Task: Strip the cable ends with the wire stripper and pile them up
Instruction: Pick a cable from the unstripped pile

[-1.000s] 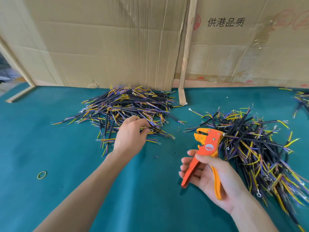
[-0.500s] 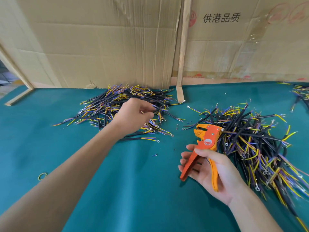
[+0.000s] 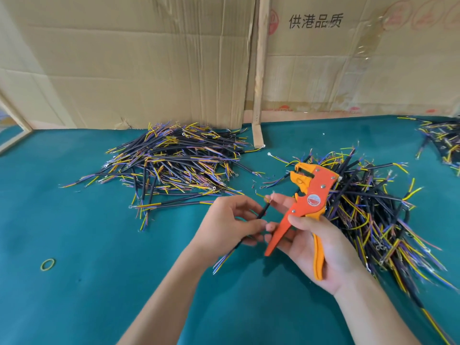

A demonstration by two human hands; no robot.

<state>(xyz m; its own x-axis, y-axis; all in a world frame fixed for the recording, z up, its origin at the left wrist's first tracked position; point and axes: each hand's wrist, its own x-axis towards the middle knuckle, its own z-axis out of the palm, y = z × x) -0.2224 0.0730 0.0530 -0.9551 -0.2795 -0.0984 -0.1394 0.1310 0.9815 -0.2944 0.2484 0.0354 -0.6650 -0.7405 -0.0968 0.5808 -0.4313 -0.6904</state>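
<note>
While my left hand pinches a short black sheathed cable, my right hand grips the orange plastic-handled wire stripper, handles spread, over teal felt tabletop.

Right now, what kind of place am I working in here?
Probably a small workshop bench for hand wire processing. A teal cloth-covered table carries big piles of short cables, flattened cardboard sheets wall off the back, and the right hand holds an orange wire stripper.
</note>
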